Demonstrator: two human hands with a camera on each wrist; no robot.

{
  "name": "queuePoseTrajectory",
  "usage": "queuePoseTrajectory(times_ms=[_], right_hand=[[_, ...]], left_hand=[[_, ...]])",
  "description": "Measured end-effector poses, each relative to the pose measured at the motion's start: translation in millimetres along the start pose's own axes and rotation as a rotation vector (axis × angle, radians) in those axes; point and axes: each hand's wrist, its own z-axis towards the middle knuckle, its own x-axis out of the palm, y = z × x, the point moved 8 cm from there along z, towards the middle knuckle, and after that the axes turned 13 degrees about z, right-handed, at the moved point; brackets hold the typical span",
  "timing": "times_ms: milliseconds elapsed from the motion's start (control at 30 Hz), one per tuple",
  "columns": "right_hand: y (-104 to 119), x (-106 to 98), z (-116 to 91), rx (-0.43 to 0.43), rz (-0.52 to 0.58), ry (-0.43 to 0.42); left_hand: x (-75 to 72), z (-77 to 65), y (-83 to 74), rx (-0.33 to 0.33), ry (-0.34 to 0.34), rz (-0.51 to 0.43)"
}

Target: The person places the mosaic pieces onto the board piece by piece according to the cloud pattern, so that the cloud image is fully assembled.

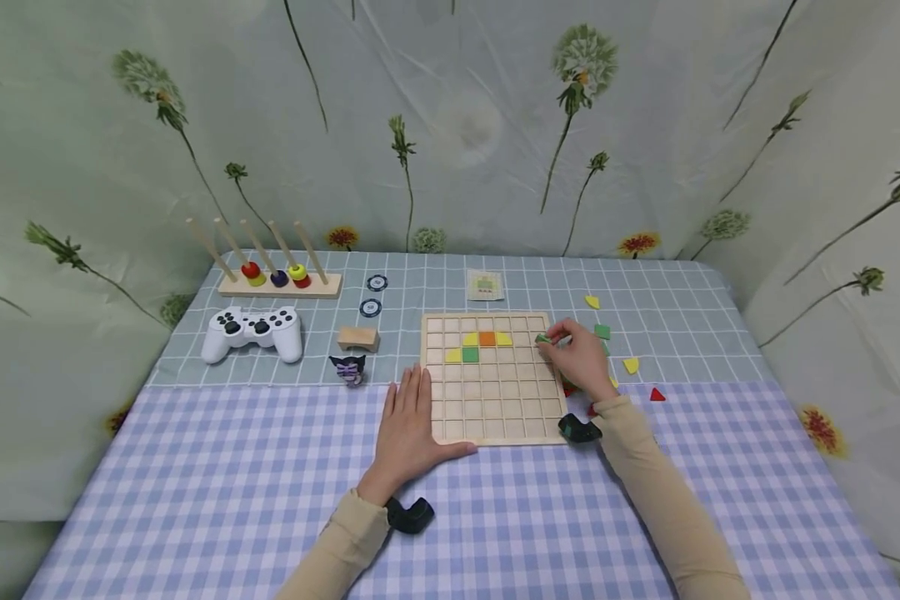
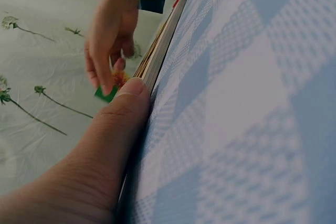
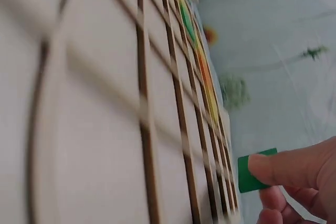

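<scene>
A wooden grid board (image 1: 495, 392) lies flat on the table. In its upper rows sit an orange square tile (image 1: 487, 339), a green square tile (image 1: 470, 355) and several yellow tiles. My left hand (image 1: 408, 425) lies along the board's lower left corner, fingers straight at the left side and thumb (image 2: 115, 119) at the front edge. Over the board's right edge, my right hand (image 1: 579, 358) pinches another green tile (image 3: 257, 170) between thumb and fingers. That tile is held above the grid in the right wrist view.
Loose tiles, among them a red triangle (image 1: 657, 394), lie right of the board. A pattern card (image 1: 485, 285) is behind it. To the left are a wooden block (image 1: 358, 338), a small purple-black figure (image 1: 348, 369), a white game controller (image 1: 253, 332) and a peg stand (image 1: 280, 287).
</scene>
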Motion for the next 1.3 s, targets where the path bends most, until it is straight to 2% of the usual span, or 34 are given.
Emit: queuePoseTrajectory(times_ms=[200,333,500,1067,1200,1300], right_hand=[[19,34,-1,-0.031,0.118,0.141],[27,50,-1,-0.067,0.104,0.197],[29,62,-1,-0.074,0.056,0.219],[32,76,5,-0.072,-0.103,0.222],[31,75,4,-0.062,-0.092,0.232],[28,67,3,-0.047,-0.045,0.24]], left_hand=[[-1.0,2.1,-2.8,0.008,-0.026,0.006],[0.5,1.5,-5.2,0.014,-0.027,0.006],[1.5,0.0,-5.3,0.009,-0.02,0.018],[2.6,-1.9,-0.1,-0.006,0.002,0.025],[1.9,-1.2,1.2,-0.006,-0.006,0.028],[2.0,-1.1,1.3,-0.002,-0.008,0.028]])
